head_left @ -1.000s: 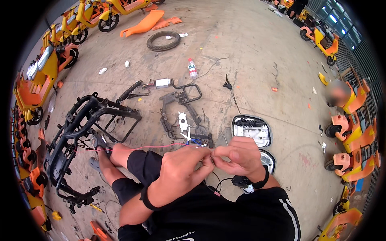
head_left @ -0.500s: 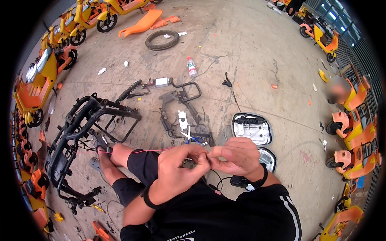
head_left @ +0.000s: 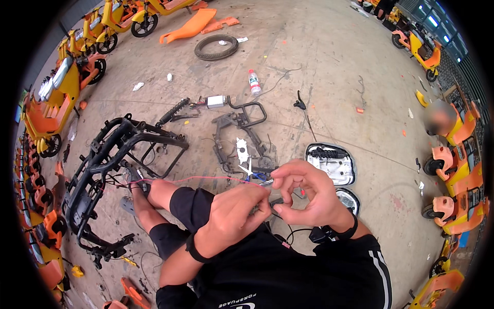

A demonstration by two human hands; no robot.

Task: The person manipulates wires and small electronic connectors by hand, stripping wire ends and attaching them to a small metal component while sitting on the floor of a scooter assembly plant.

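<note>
Left hand [head_left: 237, 210] pinched, seemingly on thin pink plastic-coated wire [head_left: 206, 177], right hand [head_left: 311, 198] loosely curled, thumb and fingers parted, just beside; slack wire probably steadies the work.

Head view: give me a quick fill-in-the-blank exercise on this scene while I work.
A pink wire runs from the black frame toward the person's ____ hand.
The clear bottle has a ____ cap.
Both wristbands are ____ in colour.

Missing words: left; red; black.
</note>
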